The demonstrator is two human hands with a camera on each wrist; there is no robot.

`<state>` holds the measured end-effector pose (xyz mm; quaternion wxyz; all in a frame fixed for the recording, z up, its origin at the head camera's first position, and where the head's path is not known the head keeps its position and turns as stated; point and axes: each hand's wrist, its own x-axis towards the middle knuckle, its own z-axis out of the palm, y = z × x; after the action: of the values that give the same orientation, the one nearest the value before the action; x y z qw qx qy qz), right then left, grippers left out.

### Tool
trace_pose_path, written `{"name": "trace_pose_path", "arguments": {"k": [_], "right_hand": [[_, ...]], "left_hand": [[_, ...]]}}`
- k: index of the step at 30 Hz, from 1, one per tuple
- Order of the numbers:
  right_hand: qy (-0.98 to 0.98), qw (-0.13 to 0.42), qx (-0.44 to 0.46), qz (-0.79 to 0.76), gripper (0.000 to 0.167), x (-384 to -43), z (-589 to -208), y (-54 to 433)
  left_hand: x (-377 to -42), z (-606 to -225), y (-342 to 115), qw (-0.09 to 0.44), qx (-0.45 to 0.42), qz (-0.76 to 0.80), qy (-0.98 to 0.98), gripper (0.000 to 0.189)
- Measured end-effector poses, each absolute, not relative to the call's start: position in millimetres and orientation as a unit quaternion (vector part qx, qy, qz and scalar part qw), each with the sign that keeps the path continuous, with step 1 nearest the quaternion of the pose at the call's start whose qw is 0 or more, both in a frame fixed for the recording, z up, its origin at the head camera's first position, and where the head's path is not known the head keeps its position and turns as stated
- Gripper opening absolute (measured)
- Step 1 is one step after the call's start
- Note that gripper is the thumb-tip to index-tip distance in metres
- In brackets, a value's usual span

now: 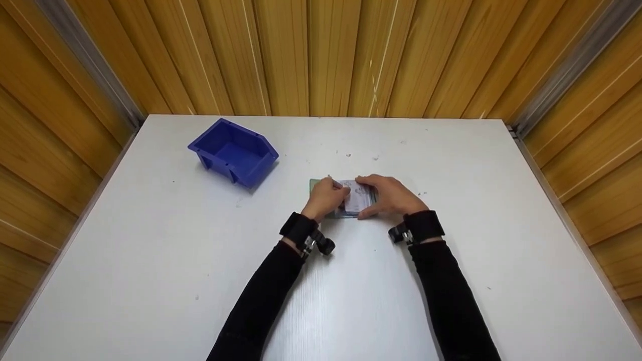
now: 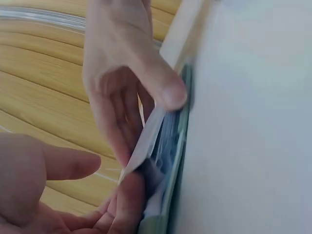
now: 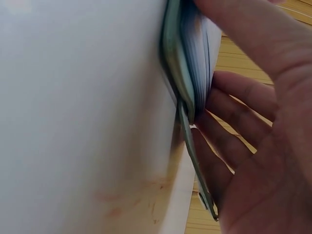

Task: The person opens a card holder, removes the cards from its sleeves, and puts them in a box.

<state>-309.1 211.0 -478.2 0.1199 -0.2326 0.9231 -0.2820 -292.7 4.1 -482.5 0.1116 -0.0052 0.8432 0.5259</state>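
A green booklet-like card holder (image 1: 356,199) with a stack of clear sleeves lies open on the table, a pale printed sheet uppermost. At its left part, my left hand (image 1: 323,198) bends its fingers and pinches the edge of a sleeve (image 2: 153,175), which looks dark and slightly bent there. The right hand (image 1: 393,194) spans the stack's right side, thumb at the near edge and fingers at the far edge, gripping it. A cover strap with a snap (image 3: 204,201) sticks out beside the right fingers. My left hand hides part of the sleeves in the head view.
A blue plastic bin (image 1: 235,153) stands at the back left of the white table (image 1: 150,250). Yellow wood-patterned walls (image 1: 331,60) enclose the table at the back and sides. Small marks dot the tabletop.
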Motion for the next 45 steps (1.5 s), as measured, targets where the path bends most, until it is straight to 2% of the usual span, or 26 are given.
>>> {"name": "trace_pose_path", "arguments": {"k": [7,15,24,34,42,45], "right_hand": [[0.921,0.117,-0.228,-0.294,0.095,-310.4,-478.7,214.2],[0.924,0.124,-0.217,-0.288,0.097,-310.7,-480.1,214.2],[0.928,0.132,-0.204,-0.284,0.097,-311.2,-476.5,209.0],[0.923,0.126,-0.218,-0.290,0.097,-311.4,-478.9,212.9],[0.925,0.123,-0.218,-0.285,0.098,-312.3,-479.2,213.3],[0.927,0.127,-0.216,-0.281,0.099,-312.4,-479.9,212.6]], "left_hand": [[-294.2,-484.1,9.2,0.113,-0.034,0.567,0.815,0.018],[-293.9,-487.7,17.3,0.117,-0.031,0.562,0.818,0.028],[-296.9,-490.4,16.8,0.106,-0.018,0.550,0.828,0.024],[-297.0,-487.8,10.3,0.113,-0.025,0.540,0.833,0.041],[-300.4,-487.0,-0.6,0.118,-0.022,0.561,0.819,0.028],[-300.7,-486.0,-6.2,0.122,-0.028,0.563,0.817,0.030]]}}
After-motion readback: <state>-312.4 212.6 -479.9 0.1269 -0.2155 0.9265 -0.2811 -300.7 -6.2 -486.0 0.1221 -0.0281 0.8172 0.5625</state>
